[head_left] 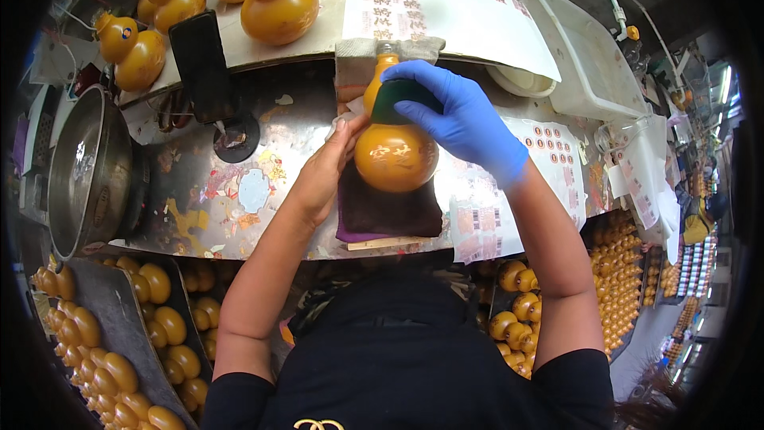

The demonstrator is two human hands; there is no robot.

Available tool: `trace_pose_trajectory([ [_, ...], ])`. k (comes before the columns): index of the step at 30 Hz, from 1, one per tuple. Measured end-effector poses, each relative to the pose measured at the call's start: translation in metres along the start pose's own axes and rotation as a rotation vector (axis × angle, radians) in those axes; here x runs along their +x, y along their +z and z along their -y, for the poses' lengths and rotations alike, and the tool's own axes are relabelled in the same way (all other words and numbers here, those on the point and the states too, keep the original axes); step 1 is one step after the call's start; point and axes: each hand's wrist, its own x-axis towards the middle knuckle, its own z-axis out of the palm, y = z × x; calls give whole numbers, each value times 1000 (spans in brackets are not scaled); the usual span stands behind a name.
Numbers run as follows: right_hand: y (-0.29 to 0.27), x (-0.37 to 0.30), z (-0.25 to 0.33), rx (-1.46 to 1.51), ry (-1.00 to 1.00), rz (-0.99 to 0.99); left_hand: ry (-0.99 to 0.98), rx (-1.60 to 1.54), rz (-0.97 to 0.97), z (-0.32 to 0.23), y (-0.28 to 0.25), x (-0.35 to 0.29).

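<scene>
A gourd-shaped orange-brown bottle (395, 161) lies in front of me with its neck pointing away, pale characters marked on its round belly. My right hand (469, 119), in a blue glove, grips a dark green flat scraper (402, 99) and presses it across the bottle's upper bulb. Bare, my left hand (322, 171) is closed by the bottle's waist. A bit of white tissue or cloth (348, 111) shows at its fingertips, partly hidden. Under the belly is a dark folded cloth pad (390, 211); a greyish cloth (358, 64) lies below the neck.
Several gourd bottles (278, 12) stand on the raised shelf, beside a dark phone (203, 64) on a stand. Printed sheets (446, 8) lie on the shelf and right of the pad. A metal pan (91, 175) is left; a white plastic bin (589, 56) right. More bottles (103, 350) fill racks below.
</scene>
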Motion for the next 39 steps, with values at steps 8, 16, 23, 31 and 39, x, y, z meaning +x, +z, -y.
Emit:
trace_pose_trajectory([
  [8,5,-42,-4,315,166,-90,43,208,-77,4,19,-9],
  [16,10,-51,-12,385,159,-406,82,93,-45,5,19,-7],
  [23,34,-91,-64,313,339,-616,88,292,-248,26,9,7],
  [31,-42,-171,-123,1282,690,-706,206,287,-175,21,17,-15],
  [39,-190,-164,-195,-809,690,-278,224,297,-208,29,29,-14],
])
